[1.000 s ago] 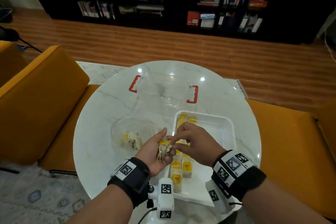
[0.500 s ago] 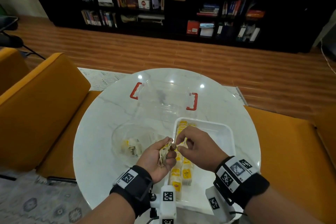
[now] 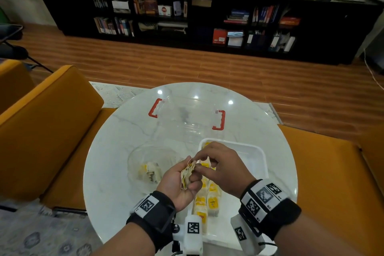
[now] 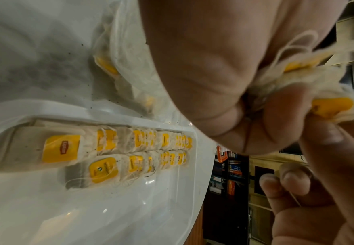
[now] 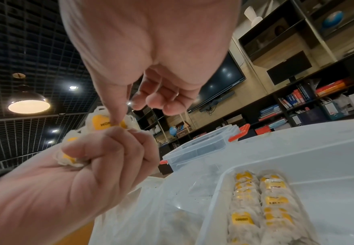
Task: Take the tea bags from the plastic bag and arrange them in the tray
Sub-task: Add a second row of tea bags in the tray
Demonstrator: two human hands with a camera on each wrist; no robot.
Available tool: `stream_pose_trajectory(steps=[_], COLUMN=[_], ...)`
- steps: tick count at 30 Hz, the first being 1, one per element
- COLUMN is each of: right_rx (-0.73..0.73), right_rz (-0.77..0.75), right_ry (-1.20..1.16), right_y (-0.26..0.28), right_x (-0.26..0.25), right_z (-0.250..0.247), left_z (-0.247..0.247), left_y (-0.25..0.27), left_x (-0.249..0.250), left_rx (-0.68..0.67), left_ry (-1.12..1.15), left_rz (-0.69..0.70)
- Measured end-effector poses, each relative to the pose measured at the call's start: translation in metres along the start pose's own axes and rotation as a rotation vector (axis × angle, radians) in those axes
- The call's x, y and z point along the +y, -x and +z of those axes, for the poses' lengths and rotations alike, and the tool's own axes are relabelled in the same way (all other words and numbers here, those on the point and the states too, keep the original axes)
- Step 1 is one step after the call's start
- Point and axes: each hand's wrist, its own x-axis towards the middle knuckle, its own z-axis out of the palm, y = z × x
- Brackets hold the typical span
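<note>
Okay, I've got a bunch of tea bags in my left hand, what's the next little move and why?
Probably peel one bag free: your right hand pinches at the top of the bunch your left hand grips, strings tangled. Then lay it beside the two rows in the tray, which has room on the right.

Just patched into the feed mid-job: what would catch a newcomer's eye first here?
First, the two hands meeting above the round white marble table: the left hand grips a tangled bunch of yellow-tagged paper tea bags while the right hand pinches at its top. Beneath them, two neat rows of tea bags fill the left side of the white plastic tray. To its left, the clear plastic bag still holds a few.
</note>
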Motion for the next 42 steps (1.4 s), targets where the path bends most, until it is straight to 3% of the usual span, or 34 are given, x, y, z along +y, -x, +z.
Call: stream_pose_trajectory(steps=[4, 10, 17, 24, 30, 36, 42], right_rx=[0.026, -0.046, 0.013, -0.029, -0.04, -0.201, -0.159], right_rz=[-0.007, 0.057, 0.05, 0.043, 0.039, 0.164, 0.199], right_ry=[0.035, 0.02, 0.004, -0.071, -0.08, -0.239, -0.49], right_y=[-0.001, -0.005, -0.004, -0.003, -0.001, -0.004, -0.007], right_x=[-0.001, 0.001, 0.0, -0.002, -0.008, -0.009, -0.013], right_z=[0.0, 0.001, 0.006, 0.004, -0.002, -0.013, -0.016], left_z=[0.0, 0.001, 0.003, 0.004, 0.005, 0.003, -0.001], left_y=[-0.001, -0.002, -0.001, 0.003, 0.006, 0.007, 0.008], left_x=[0.0, 0.0, 0.0, -0.001, 0.0, -0.001, 0.001], left_rx=[-0.02, -0.065, -0.099, -0.038, -0.062, 0.026, 0.065], left_ry=[0.041, 0.066, 0.032, -0.06, -0.084, -0.058, -0.137], left_rz=[0.008, -0.021, -0.02, -0.013, -0.02, 0.014, 0.084])
